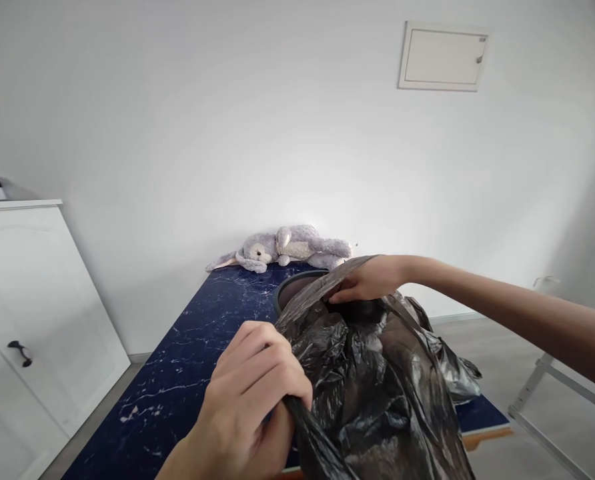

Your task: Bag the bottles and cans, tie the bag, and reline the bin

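A thin black garbage bag (372,373) hangs crumpled in front of me, with its mouth spread between my hands. My left hand (257,393) is closed around a gathered part of its edge, near the table's front. My right hand (372,279) reaches into the mouth from the right, its fingers curled against the film and partly hidden by it. Behind the bag stands a round bin (282,287) with a dark grey rim. The bag covers most of the bin.
Both stand at a dark blue marbled table (197,340). A grey plush rabbit (292,247) lies on its far end against the wall. To the left is a white cabinet (37,300); a grey metal frame (552,393) stands at right. A panel (443,57) is on the wall.
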Action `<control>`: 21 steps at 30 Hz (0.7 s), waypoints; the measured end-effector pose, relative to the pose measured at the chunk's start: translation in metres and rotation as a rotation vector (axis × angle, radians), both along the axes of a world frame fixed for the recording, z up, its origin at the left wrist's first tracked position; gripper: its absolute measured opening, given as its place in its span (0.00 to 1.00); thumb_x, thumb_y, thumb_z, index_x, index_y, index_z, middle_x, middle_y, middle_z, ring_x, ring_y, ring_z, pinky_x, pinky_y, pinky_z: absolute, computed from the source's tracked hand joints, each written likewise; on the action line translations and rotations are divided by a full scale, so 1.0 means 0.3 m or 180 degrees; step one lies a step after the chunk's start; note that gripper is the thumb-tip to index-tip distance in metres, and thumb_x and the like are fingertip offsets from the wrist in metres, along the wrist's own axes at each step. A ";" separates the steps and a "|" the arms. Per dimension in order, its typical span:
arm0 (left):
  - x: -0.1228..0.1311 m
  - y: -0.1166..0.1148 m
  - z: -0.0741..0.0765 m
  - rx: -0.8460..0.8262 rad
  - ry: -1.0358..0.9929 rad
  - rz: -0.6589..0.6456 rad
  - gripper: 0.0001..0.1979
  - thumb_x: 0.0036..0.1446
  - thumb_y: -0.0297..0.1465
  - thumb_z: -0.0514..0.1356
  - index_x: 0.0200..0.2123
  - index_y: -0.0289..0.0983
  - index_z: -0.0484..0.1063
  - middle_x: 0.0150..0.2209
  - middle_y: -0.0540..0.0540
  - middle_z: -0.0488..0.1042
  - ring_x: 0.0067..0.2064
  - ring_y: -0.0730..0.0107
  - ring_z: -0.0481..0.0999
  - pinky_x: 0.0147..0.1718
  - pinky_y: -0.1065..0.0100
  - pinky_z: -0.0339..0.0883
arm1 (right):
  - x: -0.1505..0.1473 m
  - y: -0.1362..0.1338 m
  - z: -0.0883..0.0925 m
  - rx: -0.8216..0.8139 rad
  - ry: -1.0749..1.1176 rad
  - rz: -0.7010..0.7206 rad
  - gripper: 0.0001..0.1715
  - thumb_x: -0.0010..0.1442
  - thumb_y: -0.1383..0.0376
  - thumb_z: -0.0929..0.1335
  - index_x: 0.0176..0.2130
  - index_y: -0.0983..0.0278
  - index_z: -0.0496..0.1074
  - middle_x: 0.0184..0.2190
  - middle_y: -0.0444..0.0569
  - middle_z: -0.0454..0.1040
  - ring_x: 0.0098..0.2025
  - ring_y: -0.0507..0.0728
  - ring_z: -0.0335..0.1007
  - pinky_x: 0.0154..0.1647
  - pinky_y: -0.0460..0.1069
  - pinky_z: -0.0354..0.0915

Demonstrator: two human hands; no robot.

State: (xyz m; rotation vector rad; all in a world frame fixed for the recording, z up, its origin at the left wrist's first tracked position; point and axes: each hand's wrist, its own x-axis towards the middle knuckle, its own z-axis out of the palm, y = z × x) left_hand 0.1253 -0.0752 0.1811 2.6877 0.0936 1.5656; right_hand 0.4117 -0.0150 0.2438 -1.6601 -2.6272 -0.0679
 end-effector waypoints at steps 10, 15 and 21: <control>-0.017 0.059 0.043 0.0541 0.0215 0.0337 0.18 0.57 0.08 0.53 0.32 0.39 0.66 0.28 0.51 0.71 0.34 0.68 0.64 0.39 0.60 0.62 | 0.080 -0.055 0.016 0.0809 0.0739 -0.0631 0.19 0.72 0.56 0.66 0.50 0.61 0.83 0.43 0.51 0.86 0.41 0.61 0.84 0.40 0.53 0.75; -0.021 0.119 0.072 0.0573 0.0017 0.0565 0.19 0.64 0.11 0.49 0.30 0.40 0.63 0.25 0.52 0.66 0.29 0.69 0.63 0.37 0.60 0.59 | 0.157 0.039 0.000 0.0083 0.1846 -0.0067 0.24 0.70 0.49 0.70 0.56 0.58 0.83 0.48 0.47 0.86 0.51 0.61 0.83 0.57 0.55 0.75; -0.006 0.207 0.046 0.0123 -0.0183 0.0746 0.20 0.70 0.16 0.48 0.27 0.40 0.62 0.24 0.53 0.65 0.28 0.69 0.62 0.40 0.60 0.60 | 0.194 0.152 -0.096 -0.0483 0.2833 0.0079 0.32 0.68 0.41 0.71 0.60 0.56 0.80 0.63 0.51 0.79 0.65 0.65 0.74 0.71 0.64 0.66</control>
